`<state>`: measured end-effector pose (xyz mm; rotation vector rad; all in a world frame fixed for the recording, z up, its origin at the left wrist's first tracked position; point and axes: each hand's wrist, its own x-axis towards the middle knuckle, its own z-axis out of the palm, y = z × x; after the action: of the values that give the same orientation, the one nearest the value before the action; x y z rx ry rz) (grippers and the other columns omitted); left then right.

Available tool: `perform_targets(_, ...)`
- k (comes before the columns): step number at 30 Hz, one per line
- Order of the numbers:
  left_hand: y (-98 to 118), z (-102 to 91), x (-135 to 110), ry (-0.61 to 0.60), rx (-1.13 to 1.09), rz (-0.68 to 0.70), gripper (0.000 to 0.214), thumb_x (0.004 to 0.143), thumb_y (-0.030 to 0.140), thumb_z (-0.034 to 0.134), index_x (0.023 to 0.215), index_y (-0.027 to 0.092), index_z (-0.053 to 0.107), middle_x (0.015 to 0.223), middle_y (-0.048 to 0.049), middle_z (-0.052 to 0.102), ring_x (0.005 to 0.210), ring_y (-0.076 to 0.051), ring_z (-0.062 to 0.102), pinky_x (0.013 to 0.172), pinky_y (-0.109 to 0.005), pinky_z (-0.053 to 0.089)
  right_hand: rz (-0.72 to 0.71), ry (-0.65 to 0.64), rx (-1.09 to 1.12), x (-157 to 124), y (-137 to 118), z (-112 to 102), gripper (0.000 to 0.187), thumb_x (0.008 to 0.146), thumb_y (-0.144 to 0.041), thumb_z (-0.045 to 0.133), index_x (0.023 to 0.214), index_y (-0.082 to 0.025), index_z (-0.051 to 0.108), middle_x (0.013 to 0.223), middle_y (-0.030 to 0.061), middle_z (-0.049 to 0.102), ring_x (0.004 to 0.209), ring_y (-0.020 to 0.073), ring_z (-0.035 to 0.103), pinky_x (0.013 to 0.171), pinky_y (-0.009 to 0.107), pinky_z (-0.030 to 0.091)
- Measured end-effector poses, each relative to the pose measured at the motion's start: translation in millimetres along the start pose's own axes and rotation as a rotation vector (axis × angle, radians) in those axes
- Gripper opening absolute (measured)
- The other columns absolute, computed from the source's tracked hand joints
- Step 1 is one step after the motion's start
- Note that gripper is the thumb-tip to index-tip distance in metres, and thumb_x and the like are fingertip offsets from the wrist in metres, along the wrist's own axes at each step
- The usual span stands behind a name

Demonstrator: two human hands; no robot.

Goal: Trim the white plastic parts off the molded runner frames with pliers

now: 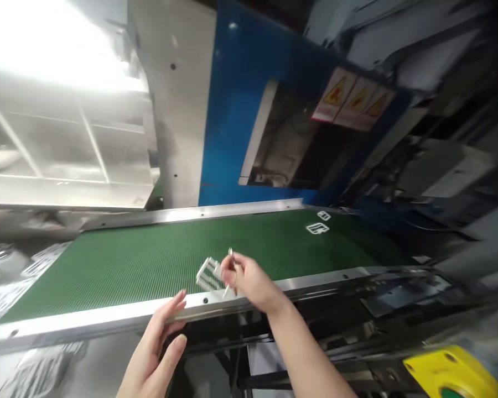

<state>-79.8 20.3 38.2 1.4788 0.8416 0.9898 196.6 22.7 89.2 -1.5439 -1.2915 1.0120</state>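
Note:
My right hand [244, 276] is closed, its fingers pinched over the near side of the green conveyor belt [141, 260]. From its fingertips a white slotted plastic frame [208, 275] sticks out to the left, tilted above the belt. A thin, light-coloured piece also shows above and below the fingers; whether it belongs to the frame or is a separate tool I cannot tell. To the left, my left hand [157, 342] is open with nothing in it, fingers apart, beside the belt's metal side rail [108, 314]. Two white plastic pieces [317, 228] [324, 215] lie farther right on the belt.
Behind the belt stands a blue machine [236, 110] with a window and warning labels [352, 99]. White parts [41, 265] are piled past the belt's left end, and more [41, 370] lie at the lower left. A yellow box [452, 370] is at the lower right.

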Motion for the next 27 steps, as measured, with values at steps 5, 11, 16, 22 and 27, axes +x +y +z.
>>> perform_targets(5, 3, -8.1, -7, -0.116, -0.2, 0.015, 0.062, 0.098, 0.056, 0.079, 0.152, 0.026, 0.07, 0.16, -0.0156, 0.069, 0.143, -0.036, 0.07, 0.12, -0.042, 0.06, 0.047, -0.442, 0.494, -44, 17, 85, 0.078, 0.075, -0.092, 0.082, 0.102, -0.02, 0.067, 0.088, 0.0007, 0.063, 0.075, 0.0156, 0.057, 0.071, 0.03, 0.05)
perform_targets(11, -14, -20.8, -34, 0.246, -0.202, -0.084, 0.051, 0.09, 0.036, 0.091, 0.138, 0.03, 0.075, 0.111, -0.0045, 0.083, 0.109, -0.02, 0.08, 0.093, -0.022, 0.065, 0.048, -0.148, 0.431, -59, 21, 108, 0.048, 0.092, -0.064, 0.086, 0.111, -0.021, 0.076, 0.101, 0.0027, 0.071, 0.089, 0.0175, 0.061, 0.083, 0.031, 0.049)
perform_targets(16, -7, -33.9, -30, 0.222, 0.099, 0.15, 0.039, 0.1, 0.025, 0.081, 0.137, 0.038, 0.077, 0.104, 0.0014, 0.071, 0.09, -0.011, 0.069, 0.082, -0.016, 0.058, -0.214, -0.085, 0.125, -70, -7, 115, 0.021, 0.101, -0.046, 0.079, 0.107, -0.025, 0.077, 0.099, 0.0007, 0.069, 0.088, 0.0181, 0.063, 0.083, 0.032, 0.05)
perform_targets(22, 5, -45.6, -18, 0.022, 0.189, 0.284, 0.043, 0.104, 0.021, 0.073, 0.14, 0.044, 0.077, 0.102, 0.0002, 0.067, 0.083, -0.011, 0.064, 0.065, -0.016, 0.053, -0.443, 0.055, -0.091, -65, -16, 119, 0.015, 0.112, -0.036, 0.066, 0.106, -0.023, 0.069, 0.102, 0.0042, 0.069, 0.096, 0.02, 0.064, 0.089, 0.035, 0.051)
perform_targets(27, 17, -37.5, -17, -0.259, -0.083, -0.014, 0.054, 0.11, 0.059, 0.054, 0.161, 0.044, 0.059, 0.161, -0.0065, 0.062, 0.145, -0.03, 0.06, 0.118, -0.037, 0.056, -0.479, 0.096, -0.012, -78, -13, 108, 0.011, 0.111, -0.031, 0.066, 0.104, -0.023, 0.068, 0.101, 0.0028, 0.067, 0.093, 0.0181, 0.062, 0.087, 0.033, 0.05)
